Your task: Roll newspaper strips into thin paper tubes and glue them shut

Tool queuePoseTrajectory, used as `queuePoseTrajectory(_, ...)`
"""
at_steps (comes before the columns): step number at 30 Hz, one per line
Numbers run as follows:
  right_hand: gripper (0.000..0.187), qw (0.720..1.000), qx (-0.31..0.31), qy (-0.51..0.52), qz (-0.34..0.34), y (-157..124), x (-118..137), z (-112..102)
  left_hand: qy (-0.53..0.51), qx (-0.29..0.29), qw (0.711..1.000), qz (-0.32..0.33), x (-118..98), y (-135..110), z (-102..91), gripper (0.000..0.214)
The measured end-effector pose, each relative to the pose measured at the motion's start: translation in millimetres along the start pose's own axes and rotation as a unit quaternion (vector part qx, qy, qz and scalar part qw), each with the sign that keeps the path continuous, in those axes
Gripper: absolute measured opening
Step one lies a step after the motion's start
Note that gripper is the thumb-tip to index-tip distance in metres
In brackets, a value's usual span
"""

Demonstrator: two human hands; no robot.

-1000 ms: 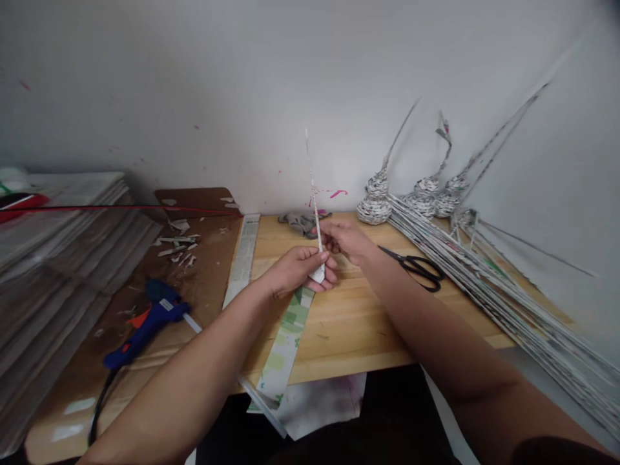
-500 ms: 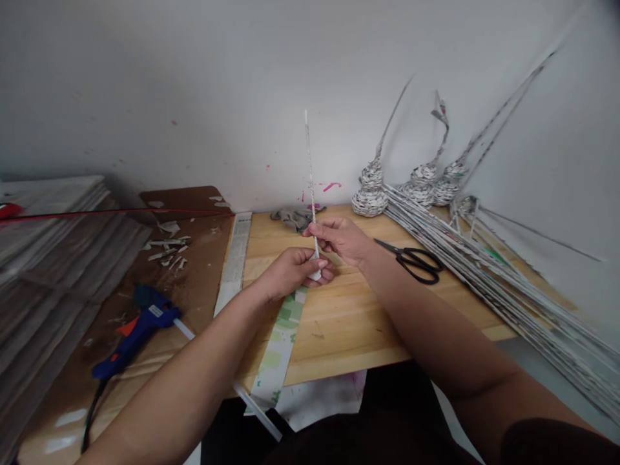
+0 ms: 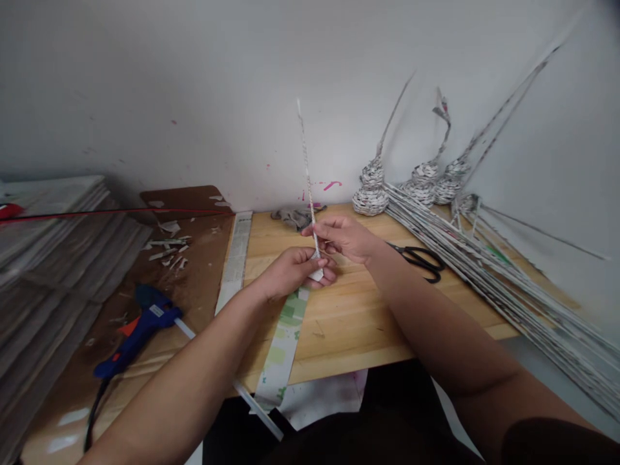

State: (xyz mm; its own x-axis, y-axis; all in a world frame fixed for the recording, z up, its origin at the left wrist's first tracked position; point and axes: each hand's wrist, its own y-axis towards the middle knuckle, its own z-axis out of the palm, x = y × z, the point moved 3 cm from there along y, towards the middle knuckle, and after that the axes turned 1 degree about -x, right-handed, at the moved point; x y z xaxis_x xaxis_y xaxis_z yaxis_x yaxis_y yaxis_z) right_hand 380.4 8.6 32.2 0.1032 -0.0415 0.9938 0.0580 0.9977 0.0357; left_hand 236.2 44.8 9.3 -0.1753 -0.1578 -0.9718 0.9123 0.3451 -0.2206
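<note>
A thin rolled paper tube [image 3: 306, 161] stands nearly upright between my hands, leaning a little left at its top. My left hand [image 3: 296, 268] is closed on its lower end, where the paper widens into a loose pale flap. Just above, the fingers of my right hand [image 3: 341, 237] pinch the tube. From under my left hand a green-and-white paper strip [image 3: 281, 342] runs down over the front edge of the wooden board [image 3: 349, 323]. A narrow newsprint strip [image 3: 237, 252] lies on the board's left side.
Black-handled scissors [image 3: 420, 258] lie right of my right arm, beside a bundle of paper tubes [image 3: 460, 265]. Woven paper gourd shapes [image 3: 371, 190] stand by the wall. At left are a blue glue gun [image 3: 133, 339], paper scraps [image 3: 169, 252] and a stack of paper [image 3: 53, 284].
The paper tube's top has tipped slightly left and up. My right hand has shifted slightly right, its fingers still on the tube; my left hand keeps its hold.
</note>
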Motion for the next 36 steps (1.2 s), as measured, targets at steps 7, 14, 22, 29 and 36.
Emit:
queuePoseTrajectory(7,0.033,0.998,-0.06,0.034,-0.012,3.0,-3.6,-6.0,-0.002,0.004,1.0,0.01,-2.2,-0.3,1.6,0.045)
queuePoseTrajectory(14,0.034,0.999,-0.044,0.019,-0.012,2.7,-2.1,-3.1,-0.012,0.013,1.0,0.01,-1.6,-0.6,3.3,0.039)
queuePoseTrajectory(22,0.036,0.999,-0.028,0.026,-0.005,1.5,-0.5,-4.6,-0.018,0.021,1.0,0.002,1.0,0.7,2.9,0.036)
queuePoseTrajectory(29,0.034,0.997,-0.069,0.036,-0.023,0.6,2.2,-7.3,0.001,0.013,1.0,-0.003,0.1,-0.4,3.3,0.037)
queuePoseTrajectory(36,0.033,0.997,-0.073,0.007,-0.023,0.1,4.0,-5.1,0.0,0.024,1.0,-0.001,-1.5,-0.4,3.8,0.038)
